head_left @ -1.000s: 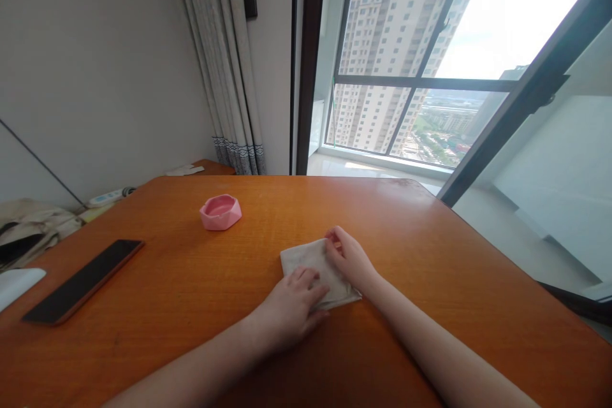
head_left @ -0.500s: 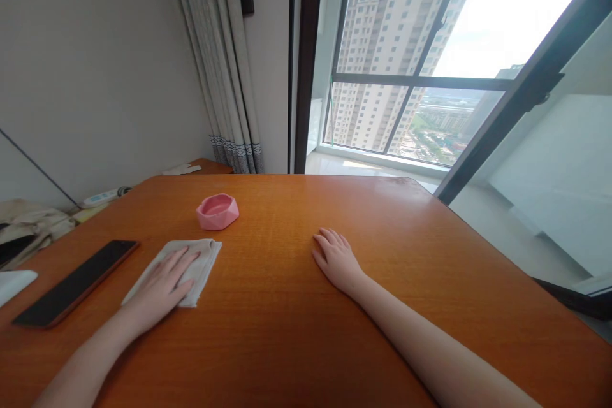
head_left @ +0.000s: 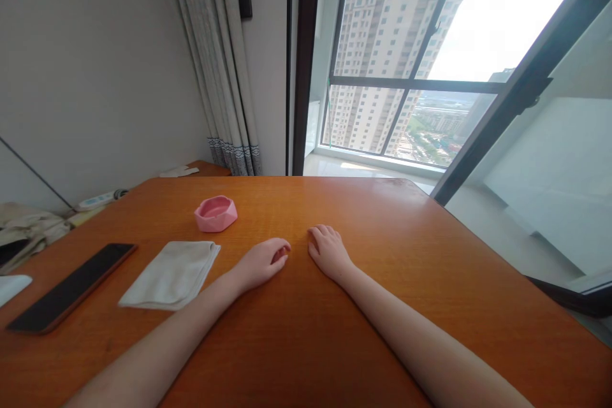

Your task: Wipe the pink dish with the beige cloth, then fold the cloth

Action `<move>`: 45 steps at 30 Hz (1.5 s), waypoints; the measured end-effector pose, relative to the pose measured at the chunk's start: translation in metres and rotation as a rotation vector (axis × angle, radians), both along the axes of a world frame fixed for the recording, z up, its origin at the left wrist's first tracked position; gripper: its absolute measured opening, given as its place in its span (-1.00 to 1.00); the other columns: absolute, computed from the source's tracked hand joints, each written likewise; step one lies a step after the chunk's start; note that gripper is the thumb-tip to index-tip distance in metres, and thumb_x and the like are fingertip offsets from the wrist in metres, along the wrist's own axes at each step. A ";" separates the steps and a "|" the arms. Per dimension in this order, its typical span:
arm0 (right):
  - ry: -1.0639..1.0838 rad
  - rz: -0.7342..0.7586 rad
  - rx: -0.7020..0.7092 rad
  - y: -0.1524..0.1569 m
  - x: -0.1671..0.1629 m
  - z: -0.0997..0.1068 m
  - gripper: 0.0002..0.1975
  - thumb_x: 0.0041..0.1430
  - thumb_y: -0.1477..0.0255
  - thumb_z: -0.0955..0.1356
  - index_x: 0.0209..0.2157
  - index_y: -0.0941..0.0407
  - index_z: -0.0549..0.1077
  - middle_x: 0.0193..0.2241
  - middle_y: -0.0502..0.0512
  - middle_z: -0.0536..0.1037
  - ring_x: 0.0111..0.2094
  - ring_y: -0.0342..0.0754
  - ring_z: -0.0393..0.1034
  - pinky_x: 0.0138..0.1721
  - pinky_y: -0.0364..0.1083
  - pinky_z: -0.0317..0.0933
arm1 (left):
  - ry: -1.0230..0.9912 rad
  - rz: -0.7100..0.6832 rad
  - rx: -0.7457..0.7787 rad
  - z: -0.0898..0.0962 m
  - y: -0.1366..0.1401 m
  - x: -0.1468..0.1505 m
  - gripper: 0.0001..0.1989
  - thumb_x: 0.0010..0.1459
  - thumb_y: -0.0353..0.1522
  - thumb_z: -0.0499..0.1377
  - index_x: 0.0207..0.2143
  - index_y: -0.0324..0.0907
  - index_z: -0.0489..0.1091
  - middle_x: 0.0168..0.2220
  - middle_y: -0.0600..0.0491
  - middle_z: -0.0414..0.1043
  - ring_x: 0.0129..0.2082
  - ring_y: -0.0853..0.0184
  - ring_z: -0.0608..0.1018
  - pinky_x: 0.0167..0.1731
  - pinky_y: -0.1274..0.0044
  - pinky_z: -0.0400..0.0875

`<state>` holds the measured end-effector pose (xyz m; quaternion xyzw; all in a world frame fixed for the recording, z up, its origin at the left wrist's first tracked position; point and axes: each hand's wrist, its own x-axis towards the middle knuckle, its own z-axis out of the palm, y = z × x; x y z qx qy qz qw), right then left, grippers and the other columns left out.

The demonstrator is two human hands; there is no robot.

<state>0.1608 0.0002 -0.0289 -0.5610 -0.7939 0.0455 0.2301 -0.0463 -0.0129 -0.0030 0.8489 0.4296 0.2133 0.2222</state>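
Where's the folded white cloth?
In the head view, the cloth lies at left on the brown wooden table, just right of the long black slab.

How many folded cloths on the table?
1: the pale cloth lies between the dark slab and the left forearm, nearer the camera than the pink dish. No others show.

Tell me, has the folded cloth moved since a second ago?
Yes, leftward: the folded cloth lay right of the pink dish; now it lies mostly to the dish's left.

On the table [head_left: 287, 338], the cloth [head_left: 167, 274] lies right of the panel [head_left: 74, 287], before and left of the ashtray [head_left: 216, 215].
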 end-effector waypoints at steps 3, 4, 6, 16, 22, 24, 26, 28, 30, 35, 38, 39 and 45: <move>0.123 0.058 -0.005 0.003 0.003 -0.003 -0.61 0.16 0.41 0.22 0.04 0.11 0.23 -0.08 0.18 0.40 -0.02 0.03 0.23 0.01 0.04 0.09 | -0.045 -0.008 0.077 -0.014 0.019 0.040 -0.76 0.07 -0.37 0.02 -0.19 -0.17 0.34 -0.31 0.02 0.44 -0.36 0.32 0.46 -0.29 0.48 0.36; 0.166 0.084 -0.007 0.003 0.004 -0.003 -0.57 0.15 0.43 0.21 0.08 0.12 0.20 -0.06 0.19 0.39 -0.01 0.01 0.23 0.02 0.03 0.10 | -0.053 -0.040 0.113 -0.017 0.023 0.049 -0.74 0.04 -0.40 0.03 -0.18 -0.18 0.33 -0.26 -0.01 0.44 -0.30 0.29 0.47 -0.24 0.45 0.36; 0.220 0.145 -0.019 0.002 0.005 -0.004 -0.55 0.11 0.49 0.21 0.08 0.13 0.19 -0.05 0.18 0.39 -0.01 -0.02 0.25 0.03 0.00 0.11 | -0.059 -0.130 0.179 -0.021 0.027 0.061 -0.68 -0.02 -0.45 0.06 -0.15 -0.20 0.32 -0.15 -0.07 0.42 -0.14 0.22 0.45 -0.11 0.40 0.33; 0.211 0.257 -0.103 -0.004 0.006 -0.001 -0.74 0.08 0.57 0.22 -0.16 0.13 0.33 -0.23 0.12 0.47 -0.18 -0.04 0.34 -0.12 -0.10 0.19 | -0.033 -0.237 0.179 -0.023 0.019 0.058 -0.80 -0.03 -0.49 0.04 -0.30 -0.21 0.34 -0.27 -0.02 0.45 -0.25 0.25 0.48 -0.20 0.46 0.33; 0.239 0.269 -0.091 -0.004 0.007 -0.001 -0.71 0.06 0.60 0.23 -0.15 0.13 0.34 -0.21 0.13 0.47 -0.16 -0.04 0.34 -0.09 -0.09 0.19 | -0.028 -0.244 0.178 -0.022 0.020 0.059 -0.81 -0.03 -0.49 0.04 -0.31 -0.20 0.33 -0.28 -0.02 0.45 -0.25 0.25 0.47 -0.21 0.46 0.33; 0.245 0.276 -0.085 -0.004 0.008 -0.002 -0.70 0.04 0.60 0.23 -0.14 0.14 0.34 -0.20 0.13 0.47 -0.16 -0.04 0.34 -0.09 -0.09 0.19 | -0.032 -0.247 0.173 -0.022 0.020 0.059 -0.81 -0.03 -0.49 0.04 -0.31 -0.20 0.33 -0.28 -0.02 0.45 -0.26 0.26 0.47 -0.21 0.47 0.33; 0.248 0.279 -0.082 -0.004 0.008 -0.002 -0.70 0.04 0.60 0.23 -0.14 0.15 0.35 -0.21 0.13 0.47 -0.16 -0.03 0.34 -0.09 -0.09 0.19 | -0.040 -0.250 0.171 -0.022 0.020 0.059 -0.81 -0.03 -0.50 0.04 -0.31 -0.20 0.33 -0.28 -0.02 0.45 -0.26 0.26 0.47 -0.21 0.48 0.32; 0.253 0.283 -0.081 -0.003 0.009 -0.003 -0.69 0.03 0.61 0.23 -0.14 0.15 0.34 -0.20 0.13 0.47 -0.16 -0.03 0.34 -0.09 -0.09 0.19 | -0.044 -0.253 0.171 -0.022 0.020 0.059 -0.81 -0.04 -0.50 0.03 -0.31 -0.21 0.33 -0.27 -0.02 0.45 -0.25 0.26 0.47 -0.21 0.48 0.32; 0.262 0.287 -0.084 -0.002 0.009 -0.005 -0.68 0.03 0.61 0.23 -0.14 0.14 0.35 -0.20 0.13 0.47 -0.15 -0.03 0.34 -0.08 -0.08 0.20 | -0.045 -0.256 0.169 -0.022 0.020 0.059 -0.81 -0.03 -0.50 0.04 -0.32 -0.21 0.33 -0.28 -0.02 0.45 -0.26 0.26 0.47 -0.21 0.48 0.32; 0.280 0.285 -0.083 0.000 0.008 -0.008 -0.68 0.02 0.61 0.24 -0.14 0.12 0.35 -0.21 0.11 0.47 -0.16 -0.04 0.34 -0.08 -0.07 0.20 | -0.052 -0.252 0.166 -0.022 0.020 0.059 -0.81 -0.04 -0.50 0.04 -0.32 -0.21 0.33 -0.28 -0.01 0.45 -0.27 0.27 0.47 -0.22 0.50 0.32; 0.278 0.285 -0.076 0.000 0.009 -0.008 -0.68 0.02 0.61 0.25 -0.15 0.13 0.35 -0.21 0.12 0.47 -0.16 -0.03 0.34 -0.09 -0.06 0.21 | -0.055 -0.252 0.163 -0.022 0.019 0.059 -0.81 -0.03 -0.50 0.04 -0.32 -0.21 0.33 -0.28 -0.01 0.45 -0.26 0.27 0.47 -0.22 0.50 0.32; 0.278 0.286 -0.075 0.000 0.009 -0.008 -0.68 0.02 0.61 0.25 -0.15 0.13 0.35 -0.21 0.13 0.47 -0.16 -0.03 0.34 -0.09 -0.06 0.21 | -0.055 -0.251 0.164 -0.022 0.019 0.058 -0.82 -0.03 -0.50 0.04 -0.32 -0.21 0.33 -0.28 -0.01 0.45 -0.27 0.27 0.47 -0.22 0.50 0.32; 0.282 0.282 -0.080 0.000 0.009 -0.009 -0.69 0.02 0.60 0.25 -0.15 0.11 0.36 -0.21 0.11 0.47 -0.17 -0.03 0.35 -0.10 -0.06 0.21 | -0.063 -0.254 0.173 -0.023 0.020 0.059 -0.82 -0.04 -0.50 0.05 -0.33 -0.21 0.32 -0.29 0.00 0.44 -0.27 0.28 0.47 -0.22 0.50 0.32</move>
